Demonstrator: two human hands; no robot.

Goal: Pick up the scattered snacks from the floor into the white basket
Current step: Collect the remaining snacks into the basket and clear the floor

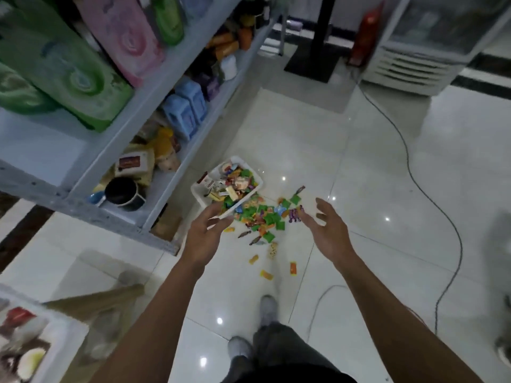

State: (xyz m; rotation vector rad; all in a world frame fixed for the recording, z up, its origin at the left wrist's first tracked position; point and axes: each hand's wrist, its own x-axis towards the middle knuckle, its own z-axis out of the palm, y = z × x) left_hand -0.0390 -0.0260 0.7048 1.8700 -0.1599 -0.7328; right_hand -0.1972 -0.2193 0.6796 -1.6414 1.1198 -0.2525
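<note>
A white basket (199,190) lies tipped on the floor beside the shelf, with colourful snack packets inside. Several green, orange and purple snacks (262,218) are spilled in a heap on the tiles in front of it. A few orange packets (293,268) lie apart, nearer my feet. My left hand (206,233) hovers open over the basket's near corner, fingers spread. My right hand (326,226) hovers open to the right of the heap, holding nothing.
A grey metal shelf (154,150) with packets, blue bottles and a black mug (121,193) stands at the left. A cable (453,233) snakes across the tiles at the right. A white fridge (414,64) and a black post base (312,62) stand farther back.
</note>
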